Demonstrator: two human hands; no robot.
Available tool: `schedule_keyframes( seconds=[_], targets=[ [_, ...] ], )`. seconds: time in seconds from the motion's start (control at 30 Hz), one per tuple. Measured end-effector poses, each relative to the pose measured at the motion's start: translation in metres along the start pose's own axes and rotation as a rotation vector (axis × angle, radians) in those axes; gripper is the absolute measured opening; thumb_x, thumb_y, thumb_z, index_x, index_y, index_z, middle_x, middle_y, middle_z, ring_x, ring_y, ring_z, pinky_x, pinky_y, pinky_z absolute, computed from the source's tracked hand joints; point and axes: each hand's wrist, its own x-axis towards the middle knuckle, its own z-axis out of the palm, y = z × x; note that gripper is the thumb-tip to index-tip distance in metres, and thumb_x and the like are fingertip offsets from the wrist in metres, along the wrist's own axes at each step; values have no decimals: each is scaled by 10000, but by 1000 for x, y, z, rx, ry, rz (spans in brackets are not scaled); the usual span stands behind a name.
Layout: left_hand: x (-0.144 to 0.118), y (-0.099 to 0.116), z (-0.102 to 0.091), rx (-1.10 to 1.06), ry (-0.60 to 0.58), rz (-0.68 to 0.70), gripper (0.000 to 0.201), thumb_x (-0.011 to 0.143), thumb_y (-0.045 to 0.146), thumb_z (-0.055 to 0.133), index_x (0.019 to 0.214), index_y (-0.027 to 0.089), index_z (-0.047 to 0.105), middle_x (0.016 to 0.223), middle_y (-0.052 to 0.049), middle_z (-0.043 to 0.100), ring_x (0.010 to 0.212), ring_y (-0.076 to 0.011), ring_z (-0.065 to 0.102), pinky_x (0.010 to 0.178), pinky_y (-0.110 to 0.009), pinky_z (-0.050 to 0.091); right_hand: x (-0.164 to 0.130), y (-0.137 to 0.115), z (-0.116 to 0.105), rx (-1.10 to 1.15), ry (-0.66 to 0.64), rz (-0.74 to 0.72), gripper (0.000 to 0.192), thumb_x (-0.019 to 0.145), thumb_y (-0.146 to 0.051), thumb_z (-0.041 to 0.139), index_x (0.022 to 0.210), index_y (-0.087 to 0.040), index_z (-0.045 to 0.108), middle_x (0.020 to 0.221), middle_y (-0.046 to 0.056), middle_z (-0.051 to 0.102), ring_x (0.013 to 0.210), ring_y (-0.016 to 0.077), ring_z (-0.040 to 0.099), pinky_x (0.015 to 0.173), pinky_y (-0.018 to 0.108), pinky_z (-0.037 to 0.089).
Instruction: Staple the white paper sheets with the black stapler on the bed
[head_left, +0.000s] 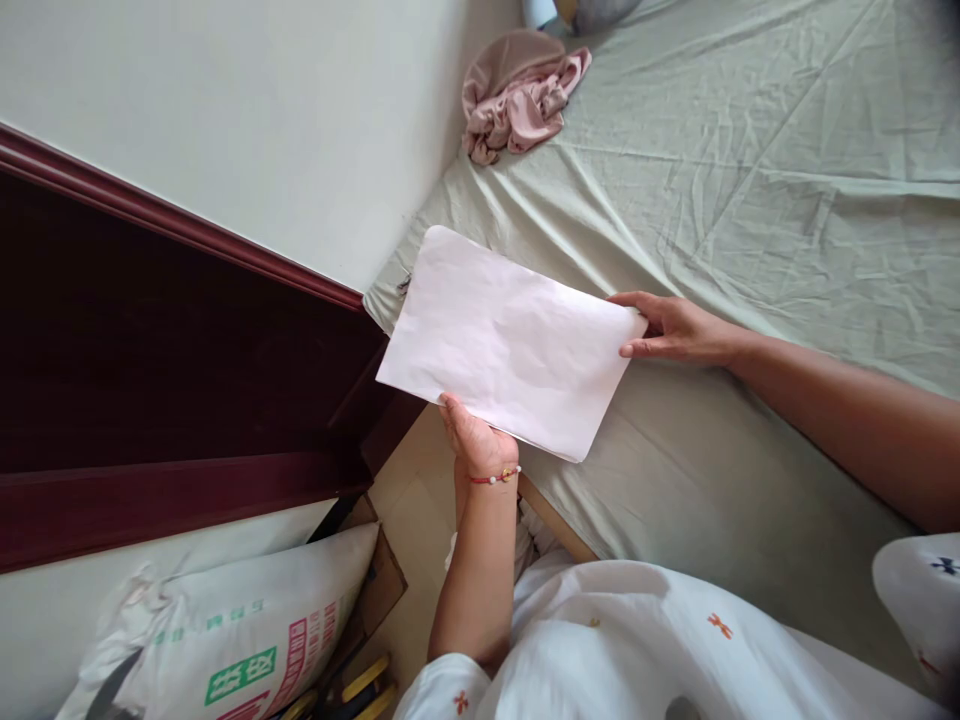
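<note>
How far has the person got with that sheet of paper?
Early on, it seems. The white sheet of paper looks flat and unfolded, with no crease visible. Both hands hold it over the corner of the green bed sheet: left hand at its near edge, right hand at its far corner. Any folding remains undone.

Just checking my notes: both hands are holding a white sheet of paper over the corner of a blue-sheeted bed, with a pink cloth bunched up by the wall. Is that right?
Not quite: the bed sheet is pale green, not blue, as the head view shows. The rest stands: the left hand and right hand hold the white sheet of paper over the bed's corner, and the pink cloth lies bunched by the wall.
</note>
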Motion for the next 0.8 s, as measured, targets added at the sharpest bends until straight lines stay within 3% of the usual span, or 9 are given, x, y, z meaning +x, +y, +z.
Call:
schedule_keyframes(
  seconds=[0.23,0.37,0.47,0.57,0.73,0.8],
  targets=[
    [6,-4,14,50,-177,138,774,971,789,439,1556,289,530,1662,-74,513,1520,-232,516,1225,-355,469,2,-2,0,343,-146,-49,717,782,-410,901,1446,-272,667,1127,54,818,1082,251,759,990,390,580],
    [-5,-8,18,-3,-295,108,669,973,744,506,1450,291,627,1562,-85,619,1446,-234,587,1187,-359,495,3,0,1,355,-128,-15,384,774,-433,907,1093,-228,843,1068,54,832,1054,248,768,1055,430,574],
    [-6,-13,5,-74,-345,45,420,902,533,741,1259,314,721,1379,-51,739,1285,-217,691,1057,-341,562,3,1,3,405,-28,-21,319,780,-464,905,994,-232,861,1037,55,837,1055,255,771,1089,473,563],
    [2,-12,-17,-90,-357,-11,378,770,361,871,1125,305,753,1176,-28,798,1093,-183,745,887,-281,575,3,1,4,487,44,-62,315,777,-453,917,1014,-253,864,1061,54,837,1038,246,777,1108,499,550],
    [24,3,-48,-15,-427,30,528,696,344,934,1187,301,745,1260,-51,779,1194,-240,718,1031,-373,557,1,-1,4,573,86,-75,317,792,-433,913,1059,-270,860,1095,50,833,1046,251,782,1091,501,565],
    [33,6,-57,9,-407,72,551,644,337,972,1144,312,743,1191,-18,790,1185,-221,715,1065,-367,541,-1,-3,4,606,110,-63,315,782,-426,920,1048,-269,858,1076,45,835,1018,248,789,1060,487,587]
  ],
)
